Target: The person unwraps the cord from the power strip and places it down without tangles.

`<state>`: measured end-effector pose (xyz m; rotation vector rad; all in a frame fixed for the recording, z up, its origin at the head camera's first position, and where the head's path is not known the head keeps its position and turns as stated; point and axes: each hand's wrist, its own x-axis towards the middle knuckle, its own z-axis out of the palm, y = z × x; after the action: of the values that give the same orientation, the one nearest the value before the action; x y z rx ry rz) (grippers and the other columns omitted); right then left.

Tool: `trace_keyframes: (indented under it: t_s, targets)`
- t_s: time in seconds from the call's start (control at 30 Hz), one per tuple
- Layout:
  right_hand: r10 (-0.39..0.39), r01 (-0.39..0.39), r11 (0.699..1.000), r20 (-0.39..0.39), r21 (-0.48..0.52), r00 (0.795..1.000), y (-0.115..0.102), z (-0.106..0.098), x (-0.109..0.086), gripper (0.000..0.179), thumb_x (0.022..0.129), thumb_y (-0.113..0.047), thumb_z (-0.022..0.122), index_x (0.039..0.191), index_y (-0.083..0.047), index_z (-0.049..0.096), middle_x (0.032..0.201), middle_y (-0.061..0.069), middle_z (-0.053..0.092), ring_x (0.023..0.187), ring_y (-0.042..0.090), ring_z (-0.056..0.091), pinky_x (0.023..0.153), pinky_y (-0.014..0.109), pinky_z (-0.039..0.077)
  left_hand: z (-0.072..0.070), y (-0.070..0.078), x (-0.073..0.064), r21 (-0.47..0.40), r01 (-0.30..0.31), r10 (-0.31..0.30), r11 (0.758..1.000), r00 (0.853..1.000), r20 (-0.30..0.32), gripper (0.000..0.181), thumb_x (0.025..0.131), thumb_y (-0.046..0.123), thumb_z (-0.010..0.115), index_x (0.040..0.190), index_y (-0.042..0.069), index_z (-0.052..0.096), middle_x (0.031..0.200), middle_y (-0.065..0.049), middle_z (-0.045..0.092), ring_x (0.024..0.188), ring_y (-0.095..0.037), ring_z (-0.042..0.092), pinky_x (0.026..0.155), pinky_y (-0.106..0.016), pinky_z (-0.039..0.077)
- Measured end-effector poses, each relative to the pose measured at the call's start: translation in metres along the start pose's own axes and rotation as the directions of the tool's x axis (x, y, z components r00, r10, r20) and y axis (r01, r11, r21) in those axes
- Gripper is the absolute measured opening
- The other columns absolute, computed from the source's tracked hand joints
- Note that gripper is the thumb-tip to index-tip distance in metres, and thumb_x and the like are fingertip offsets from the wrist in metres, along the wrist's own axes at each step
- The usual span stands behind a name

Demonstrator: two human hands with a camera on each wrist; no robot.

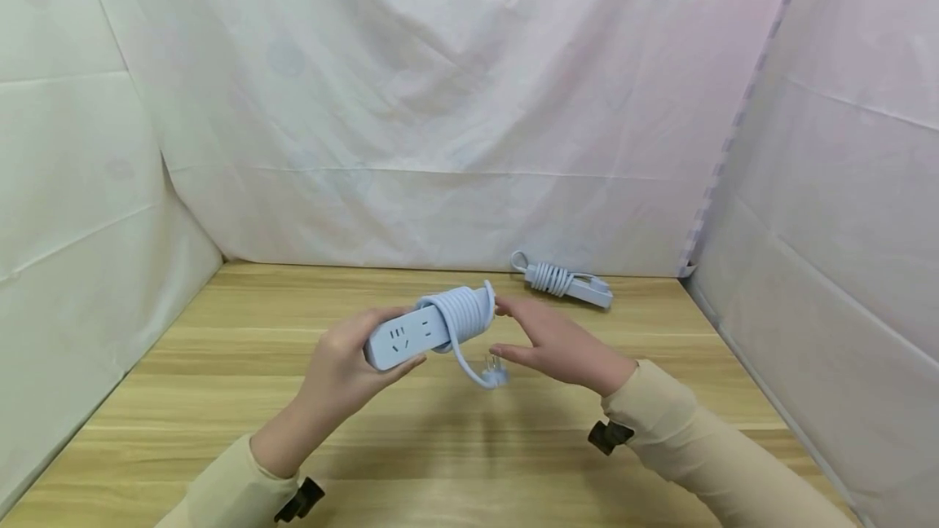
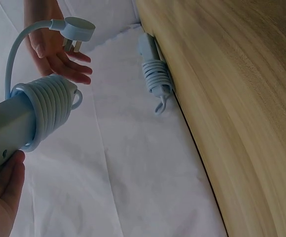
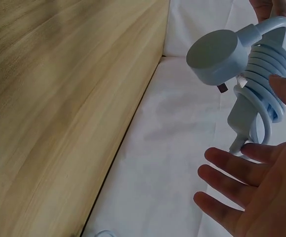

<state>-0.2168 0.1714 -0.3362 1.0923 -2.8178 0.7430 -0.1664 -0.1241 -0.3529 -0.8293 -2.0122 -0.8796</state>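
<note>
A pale blue power strip, its cord wound in several turns around the far end, is held above the table. My left hand grips the socket end, thumb and fingers on opposite sides. The plug dangles from a loose length of cord, pins bare. Beside the wound end is my right hand, its fingers spread and relaxed. In the right wrist view one fingertip appears to touch the cord where it leaves the strip; the other fingers stand apart from it.
At the back right of the wooden table, a second pale power strip lies with its cord wound around it, close to the back curtain. White cloth also hangs at the left and right sides.
</note>
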Motion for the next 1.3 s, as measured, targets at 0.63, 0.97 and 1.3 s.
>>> trace_keyframes:
  t_s: [0.63, 0.97, 1.3]
  targets:
    - [0.003, -0.006, 0.998, -0.037, -0.067, 0.999, 0.009, 0.004, 0.004, 0.032, 0.089, -0.037, 0.071, 0.112, -0.025, 0.053, 0.097, -0.010, 0.056, 0.090, 0.011, 0.056, 0.078, 0.033, 0.046, 0.005, -0.001, -0.001, -0.051, 0.103, -0.094, 0.993, 0.985, 0.146, 0.058, 0.065, 0.016, 0.092, 0.115, 0.008, 0.065, 0.101, -0.001, 0.069, 0.083, -0.011, 0.063, 0.066, -0.028, 0.053]
    - [0.026, -0.031, 0.980, -0.028, -0.196, 0.999, 0.007, 0.007, -0.001, 0.036, 0.090, -0.046, 0.066, 0.111, -0.020, 0.055, 0.086, -0.009, 0.052, 0.076, 0.009, 0.049, 0.065, 0.029, 0.043, 0.004, -0.005, -0.003, 0.083, 0.098, -0.115, 0.992, 0.965, 0.235, 0.056, 0.062, 0.013, 0.092, 0.108, 0.004, 0.063, 0.097, -0.002, 0.065, 0.081, -0.012, 0.058, 0.067, -0.030, 0.051]
    - [0.022, -0.028, 0.972, -0.030, -0.235, 0.999, 0.003, 0.010, -0.002, 0.037, 0.091, -0.050, 0.063, 0.105, -0.017, 0.055, 0.078, -0.009, 0.048, 0.067, 0.008, 0.046, 0.061, 0.028, 0.041, 0.007, -0.003, 0.002, 0.219, 0.147, -0.222, 0.965, 0.901, 0.373, 0.051, 0.069, 0.016, 0.088, 0.113, 0.006, 0.064, 0.101, -0.002, 0.064, 0.083, -0.012, 0.058, 0.069, -0.031, 0.051]
